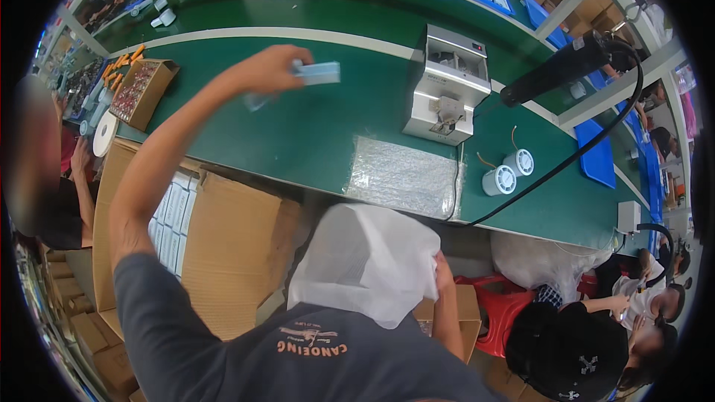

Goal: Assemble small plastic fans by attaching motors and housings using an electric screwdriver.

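Clearly, the left hand (277, 67) is the nearer one to the pale blue block (322, 73), its fingers closed around the near end. Above the green bench (298, 149), the block juts rightward from the fingertips, long axis running roughly left to right. The right hand (443, 272) sits at the white bag's (357, 257) right edge; whether its partly hidden fingers grip, one cannot tell.

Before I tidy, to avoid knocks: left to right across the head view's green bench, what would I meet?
Brown cardboard box, left hand holding a pale blue piece, crinkled clear plastic sheet, two pale blue cylinders with wires, blue plastic tray.
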A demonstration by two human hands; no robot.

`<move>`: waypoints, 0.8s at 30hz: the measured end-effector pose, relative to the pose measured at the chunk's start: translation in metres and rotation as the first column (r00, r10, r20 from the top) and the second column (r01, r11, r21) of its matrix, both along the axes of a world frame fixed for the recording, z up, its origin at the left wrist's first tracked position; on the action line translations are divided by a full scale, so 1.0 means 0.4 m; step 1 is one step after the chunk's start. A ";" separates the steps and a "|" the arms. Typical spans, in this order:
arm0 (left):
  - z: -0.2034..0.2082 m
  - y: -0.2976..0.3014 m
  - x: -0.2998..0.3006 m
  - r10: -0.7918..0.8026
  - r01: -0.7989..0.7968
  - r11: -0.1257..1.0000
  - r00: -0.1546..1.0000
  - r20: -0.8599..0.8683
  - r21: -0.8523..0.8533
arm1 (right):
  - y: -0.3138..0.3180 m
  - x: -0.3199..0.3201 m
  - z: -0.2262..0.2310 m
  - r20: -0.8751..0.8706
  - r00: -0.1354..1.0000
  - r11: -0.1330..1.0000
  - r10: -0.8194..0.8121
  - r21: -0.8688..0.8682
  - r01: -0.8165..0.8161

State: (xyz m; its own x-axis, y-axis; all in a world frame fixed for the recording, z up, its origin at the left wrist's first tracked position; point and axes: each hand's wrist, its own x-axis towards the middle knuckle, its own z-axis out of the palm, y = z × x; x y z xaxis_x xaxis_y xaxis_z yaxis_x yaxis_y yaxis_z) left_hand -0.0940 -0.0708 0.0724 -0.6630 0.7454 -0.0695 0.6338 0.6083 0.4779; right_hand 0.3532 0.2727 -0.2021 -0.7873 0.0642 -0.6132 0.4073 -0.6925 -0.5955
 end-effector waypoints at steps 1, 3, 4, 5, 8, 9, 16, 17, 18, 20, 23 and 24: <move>-0.021 0.076 -0.026 0.028 -0.027 0.999 0.998 0.048 -0.022 | 0.004 0.017 -0.011 -0.061 0.998 0.997 -0.009 0.071 0.014; -0.038 0.177 -0.037 0.057 -0.052 0.997 0.993 0.101 -0.051 | 0.005 0.053 -0.010 -0.204 0.976 0.996 0.076 0.070 -0.063; -0.045 0.201 -0.037 0.072 -0.056 0.993 0.985 0.156 -0.106 | 0.006 0.066 -0.002 -0.340 0.924 0.985 0.172 0.083 -0.153; -0.054 0.210 -0.045 0.092 -0.058 0.985 0.974 0.208 -0.165 | -0.026 0.029 0.097 -0.404 0.865 0.954 0.298 0.163 -0.253; -0.134 0.150 -0.047 -0.052 0.032 0.992 0.985 -0.163 -0.122 | -0.091 -0.080 0.288 -0.401 0.663 0.775 0.632 0.322 -0.544; -0.122 0.134 -0.011 0.039 -0.045 0.999 0.983 -0.181 -0.029 | -0.105 -0.099 0.291 -0.399 0.651 0.763 0.646 0.306 -0.570; 0.164 -0.231 0.234 0.459 -0.540 0.842 0.722 -0.518 -0.008 | 0.003 -0.215 0.284 -0.348 0.173 0.361 0.921 0.602 -0.712; 0.188 -0.332 0.324 0.632 -0.704 0.710 0.648 -0.426 -0.016 | 0.033 -0.225 0.323 -0.415 0.186 0.416 0.891 0.579 -0.701; 0.184 -0.446 0.384 0.749 -0.811 0.580 0.569 -0.338 -0.078 | 0.072 -0.224 0.394 -0.464 0.229 0.483 0.856 0.557 -0.676; 0.077 -0.752 0.588 0.502 -0.790 0.612 0.428 -0.751 -0.041 | 0.034 -0.109 0.508 -0.590 0.443 0.499 0.675 0.807 0.315; -0.053 -0.944 0.814 0.945 -0.730 0.022 0.238 -0.223 -0.683 | -0.029 -0.166 0.550 -0.567 0.478 0.490 0.670 0.823 0.288; -0.028 -0.875 0.875 0.996 -0.654 -0.061 0.012 -0.090 -0.754 | 0.066 -0.098 0.484 -0.574 0.472 0.495 0.669 0.818 0.293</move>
